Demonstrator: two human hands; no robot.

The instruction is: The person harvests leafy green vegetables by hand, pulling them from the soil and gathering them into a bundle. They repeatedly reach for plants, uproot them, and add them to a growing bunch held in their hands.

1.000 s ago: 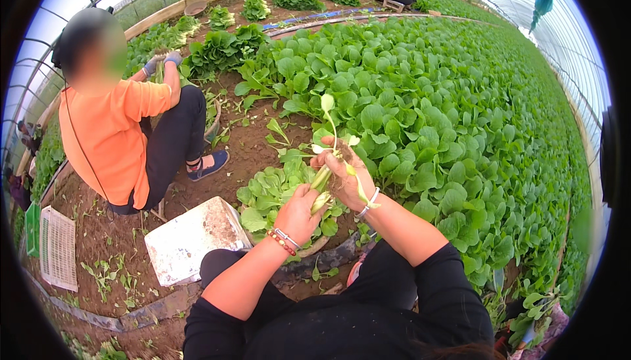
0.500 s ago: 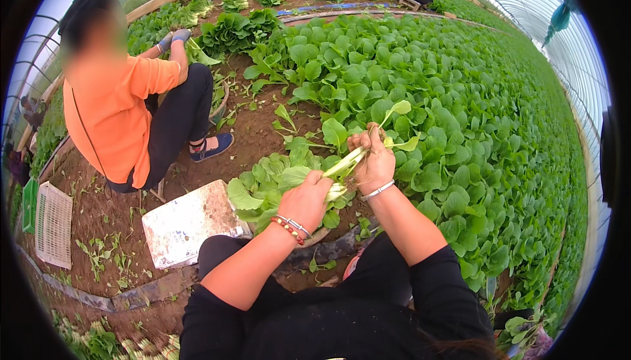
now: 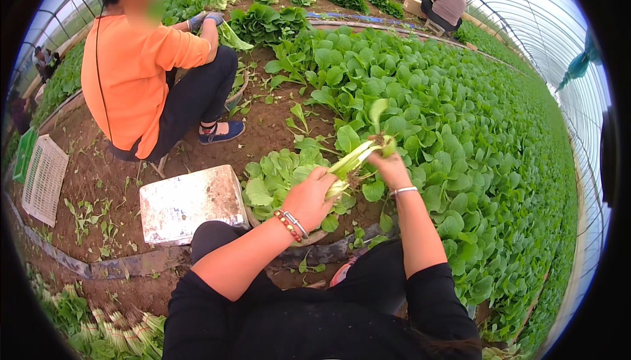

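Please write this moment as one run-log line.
left hand: gripping pale-stemmed greens | right hand: near roots, grip unclear | white box: left of greens

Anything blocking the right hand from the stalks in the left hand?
Nothing visible. The left hand grips the pale stalks directly; the right hand is close beside their far end, though blur hides whether it touches them.

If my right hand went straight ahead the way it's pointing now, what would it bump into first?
Your right hand would likely meet the blurred yellow-green leaf right before it, then perhaps the leafy crop beyond; depth is unclear.
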